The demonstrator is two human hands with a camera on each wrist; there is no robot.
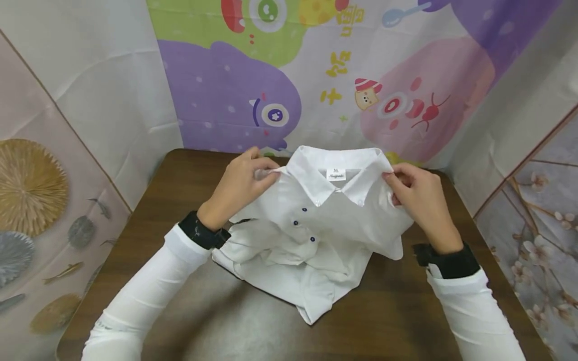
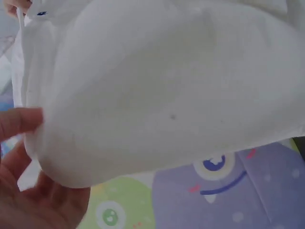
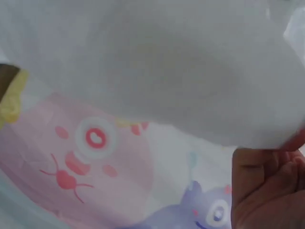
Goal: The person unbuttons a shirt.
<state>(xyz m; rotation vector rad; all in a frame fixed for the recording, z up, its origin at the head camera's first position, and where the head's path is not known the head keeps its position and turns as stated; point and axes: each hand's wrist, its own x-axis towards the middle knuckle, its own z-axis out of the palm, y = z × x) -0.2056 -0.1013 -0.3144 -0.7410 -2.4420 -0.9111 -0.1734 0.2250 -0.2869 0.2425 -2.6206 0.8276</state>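
Observation:
A white button-up shirt (image 1: 338,225) with a collar, dark buttons and a neck label is lifted by its shoulders over the table. Its lower part lies crumpled on the wood. My left hand (image 1: 244,180) pinches the shoulder at the left of the collar; in the left wrist view the thumb and fingers of that hand (image 2: 43,191) grip the cloth edge. On the other side of the collar, my right hand (image 1: 417,193) pinches the opposite shoulder. The right wrist view has the right hand (image 3: 269,186) at the cloth's lower edge, partly out of frame.
The brown wooden table (image 1: 397,311) carries the shirt. Behind it hangs a cartoon-printed cloth (image 1: 226,95). Patterned panels stand close at the left (image 1: 67,210) and right (image 1: 537,230) of the table.

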